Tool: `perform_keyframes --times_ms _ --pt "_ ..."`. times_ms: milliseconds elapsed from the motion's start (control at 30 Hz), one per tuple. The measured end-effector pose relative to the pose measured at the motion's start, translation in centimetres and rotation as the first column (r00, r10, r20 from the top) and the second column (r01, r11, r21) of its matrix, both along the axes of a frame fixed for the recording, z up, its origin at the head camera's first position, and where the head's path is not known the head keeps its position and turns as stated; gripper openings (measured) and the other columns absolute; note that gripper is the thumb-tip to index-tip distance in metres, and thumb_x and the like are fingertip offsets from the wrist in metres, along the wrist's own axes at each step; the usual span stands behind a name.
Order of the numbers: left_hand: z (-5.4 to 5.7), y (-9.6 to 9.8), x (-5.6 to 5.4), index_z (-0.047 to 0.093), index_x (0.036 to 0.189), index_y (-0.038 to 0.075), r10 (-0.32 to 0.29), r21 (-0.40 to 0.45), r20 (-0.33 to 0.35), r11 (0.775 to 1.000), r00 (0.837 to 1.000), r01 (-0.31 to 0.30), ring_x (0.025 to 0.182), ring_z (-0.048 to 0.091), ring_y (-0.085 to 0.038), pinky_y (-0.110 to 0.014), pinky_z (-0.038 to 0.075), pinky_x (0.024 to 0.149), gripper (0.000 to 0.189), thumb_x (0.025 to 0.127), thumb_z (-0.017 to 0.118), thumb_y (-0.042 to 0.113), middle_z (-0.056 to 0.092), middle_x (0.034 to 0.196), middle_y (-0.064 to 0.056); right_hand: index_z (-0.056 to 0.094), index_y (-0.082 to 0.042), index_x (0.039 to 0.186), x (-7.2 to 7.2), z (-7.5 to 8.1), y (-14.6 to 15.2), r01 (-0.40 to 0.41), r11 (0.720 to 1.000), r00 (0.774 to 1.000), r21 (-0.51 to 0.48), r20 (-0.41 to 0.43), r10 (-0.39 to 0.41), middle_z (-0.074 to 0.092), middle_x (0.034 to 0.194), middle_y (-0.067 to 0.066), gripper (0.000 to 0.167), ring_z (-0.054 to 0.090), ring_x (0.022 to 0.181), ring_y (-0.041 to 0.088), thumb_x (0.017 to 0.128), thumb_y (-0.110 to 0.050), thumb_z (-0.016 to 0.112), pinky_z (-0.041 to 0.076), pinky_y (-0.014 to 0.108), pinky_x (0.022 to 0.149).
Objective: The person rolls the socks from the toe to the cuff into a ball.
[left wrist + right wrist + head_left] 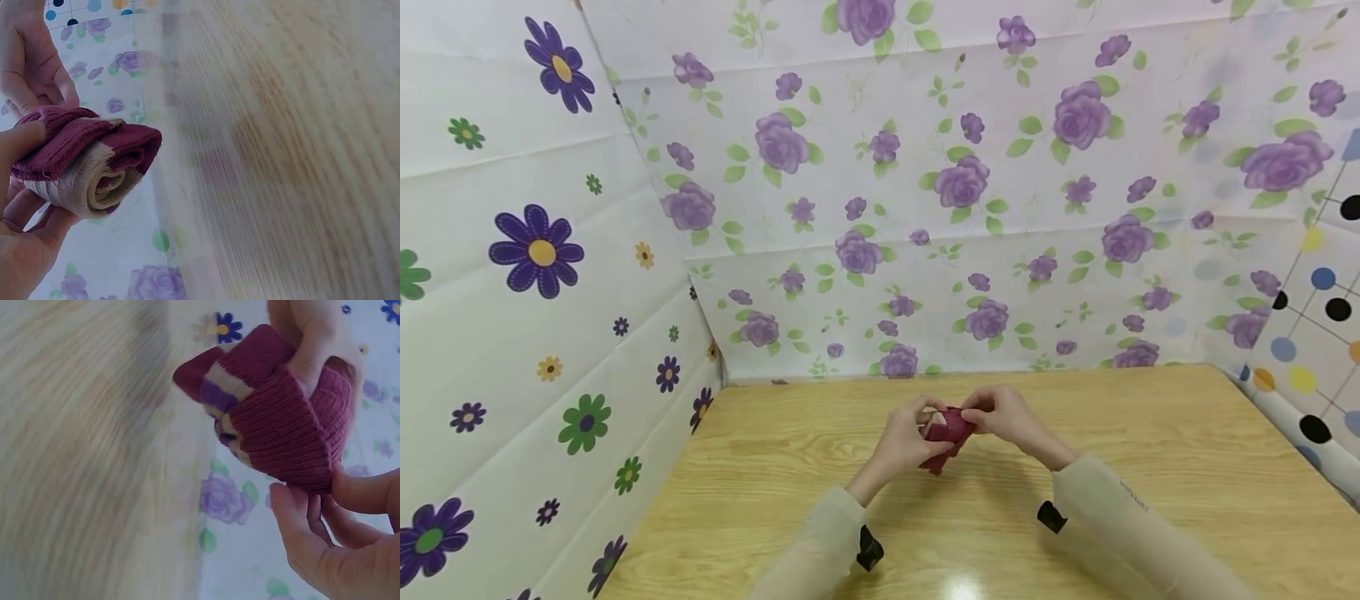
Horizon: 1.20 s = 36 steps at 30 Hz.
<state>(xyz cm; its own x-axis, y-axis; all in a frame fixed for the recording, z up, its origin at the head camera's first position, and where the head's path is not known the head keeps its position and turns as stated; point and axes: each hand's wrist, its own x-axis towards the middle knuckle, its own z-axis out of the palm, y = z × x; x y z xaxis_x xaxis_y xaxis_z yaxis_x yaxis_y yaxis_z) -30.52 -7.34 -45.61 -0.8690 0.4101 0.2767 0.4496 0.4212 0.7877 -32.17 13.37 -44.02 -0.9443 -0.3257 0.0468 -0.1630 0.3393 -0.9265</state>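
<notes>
A rolled pair of socks (951, 427), maroon with cream and purple patches, is held above the table between both hands. My left hand (904, 439) grips the roll from its left side, thumb on the near side and fingers behind. In the left wrist view the coiled cream end of the socks (94, 181) faces the camera. My right hand (1009, 414) pinches the ribbed maroon cuff at the right edge. The right wrist view shows thumb and fingertips of the right hand (350, 537) meeting on that ribbed cuff (287, 434).
Beneath the hands lies a wood-grain table (775, 467). A flowered cloth (880, 200) hangs behind it, a daisy-patterned cloth (535, 333) on the left and a dotted cloth (1322, 333) on the right. Black wrist straps (870, 550) show below the sleeves.
</notes>
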Motion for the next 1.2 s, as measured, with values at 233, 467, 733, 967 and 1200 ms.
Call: perform_keyframes --times_ms 233,467,733,967,1200 --pt "0.1 -0.1 0.4 0.059 0.108 0.016 -0.040 0.017 -0.002 0.999 0.999 0.040 0.102 0.069 -0.027 -0.028 0.058 0.076 0.041 0.075 0.083 0.008 0.070 0.112 -0.017 0.062 0.008 0.108 -1.2 -0.4 0.3 -0.008 0.988 0.971 -0.156 0.235 0.045 0.066 0.098 0.011 0.022 0.067 0.086 0.017 0.099 -0.009 0.051 0.056 0.043 0.087" --pt "1.6 0.5 1.2 0.059 0.110 0.015 -0.072 0.180 0.024 0.981 0.997 0.066 0.103 0.069 -0.027 -0.031 0.058 0.078 0.042 0.076 0.082 0.012 0.070 0.113 -0.017 0.060 0.007 0.115 -1.9 0.6 0.2 -0.004 0.984 0.947 -0.178 0.317 0.062 0.064 0.079 -0.001 0.025 0.062 0.069 0.009 0.098 -0.008 0.050 0.057 0.029 0.071" --pt "3.2 0.8 1.3 0.060 0.116 0.009 -0.014 0.533 0.198 0.841 0.980 -0.096 0.091 0.070 -0.018 -0.034 0.059 0.072 0.046 0.076 0.082 0.008 0.072 0.101 -0.015 0.063 -0.006 0.103 -1.1 1.7 1.5 -0.330 0.893 0.848 -0.305 0.321 0.422 0.063 0.079 -0.001 0.017 0.053 0.063 0.004 0.097 -0.004 0.047 0.048 0.020 0.061" --pt "3.4 0.6 0.9 0.049 0.138 0.003 -0.205 0.682 0.372 0.722 0.905 -0.117 0.100 0.066 -0.016 -0.027 0.057 0.080 0.058 0.085 0.072 0.009 0.066 0.115 -0.006 0.058 -0.010 0.110 -1.1 2.9 1.4 -0.323 0.880 0.885 -0.348 0.218 0.411 0.060 0.078 -0.005 0.014 0.052 0.064 0.004 0.098 -0.017 0.054 0.050 0.023 0.066" --pt "3.5 0.3 1.1 0.054 0.128 -0.007 -0.265 0.710 0.402 0.695 0.876 -0.116 0.090 0.066 -0.011 -0.023 0.056 0.078 0.045 0.087 0.068 0.003 0.068 0.100 0.001 0.056 -0.012 0.114 -1.4 2.7 1.3 -0.342 0.808 0.826 -0.479 0.258 0.502 0.064 0.081 -0.005 0.016 0.057 0.062 0.003 0.101 -0.011 0.045 0.051 0.020 0.065"
